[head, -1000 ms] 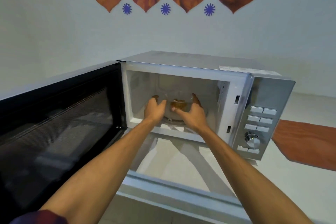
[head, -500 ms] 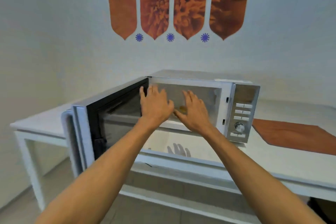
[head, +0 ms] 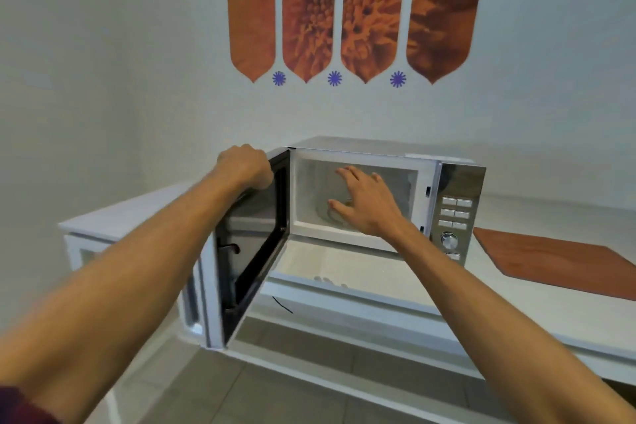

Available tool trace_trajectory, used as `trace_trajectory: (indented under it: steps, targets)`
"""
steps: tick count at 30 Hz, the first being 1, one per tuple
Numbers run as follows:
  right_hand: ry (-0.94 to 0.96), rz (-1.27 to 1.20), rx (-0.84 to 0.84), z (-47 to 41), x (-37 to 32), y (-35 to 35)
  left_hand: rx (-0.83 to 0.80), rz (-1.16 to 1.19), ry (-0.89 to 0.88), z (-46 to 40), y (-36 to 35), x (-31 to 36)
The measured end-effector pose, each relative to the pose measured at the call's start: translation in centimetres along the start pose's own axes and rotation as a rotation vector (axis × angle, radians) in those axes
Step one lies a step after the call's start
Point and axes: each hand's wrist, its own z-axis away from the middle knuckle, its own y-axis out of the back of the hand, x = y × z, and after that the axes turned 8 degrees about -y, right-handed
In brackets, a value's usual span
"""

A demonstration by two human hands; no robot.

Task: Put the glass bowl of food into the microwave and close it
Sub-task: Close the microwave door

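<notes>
Now: left hand [head: 246,165] clamped on top edge of open microwave door [head: 254,237]; right hand [head: 366,205] fingers spread, empty, before cavity; glass bowl [head: 332,213] inside microwave [head: 378,148], partly hidden.

Microwave [head: 378,162] on white bench [head: 516,313], door [head: 247,244] swung open to the left. Left hand [head: 246,167] curled over the door's top edge, gripping it. Right hand [head: 366,205] spread flat, fingers [head: 347,173] apart, in front of the open cavity, empty. Bowl [head: 332,213] only partly seen behind the right hand, blurred, on the cavity floor. Button panel and knob [head: 449,240] at the microwave's right. Orange mat [head: 550,262] on bench right of the microwave. Orange flower panels [head: 354,10] on wall above.
</notes>
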Motion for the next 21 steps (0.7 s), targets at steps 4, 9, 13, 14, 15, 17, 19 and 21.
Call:
trace_trajectory:
  steps: [4,9,13,14,15,17,19,21]
  targets:
    - [-0.003,-0.193,0.084,0.0,0.0,1.5,-0.168,0.089,-0.117,-0.7,3.1,1.8]
    - [-0.007,-0.577,-0.028,0.7,-0.4,4.8,-0.103,0.140,-0.275,-2.7,3.0,4.8]
    - [-0.047,-0.356,-0.173,1.2,1.1,6.5,-0.059,0.214,-0.431,-4.0,1.0,7.3]
    - [-0.060,-0.219,-0.166,1.3,1.6,6.5,-0.046,0.233,-0.451,-4.3,0.4,8.0]
    - [-0.056,-0.080,-0.141,1.4,2.3,6.3,-0.032,0.245,-0.460,-4.5,-0.1,8.7]
    - [-0.039,0.094,-0.093,1.6,3.8,5.7,-0.002,0.224,-0.478,-5.3,-0.7,10.3]
    - [-0.039,0.136,-0.081,1.5,5.6,4.8,0.020,0.164,-0.501,-6.5,-1.1,11.8]
    - [-0.048,0.174,-0.070,1.2,7.3,4.0,0.025,0.103,-0.510,-7.7,-1.4,12.8]
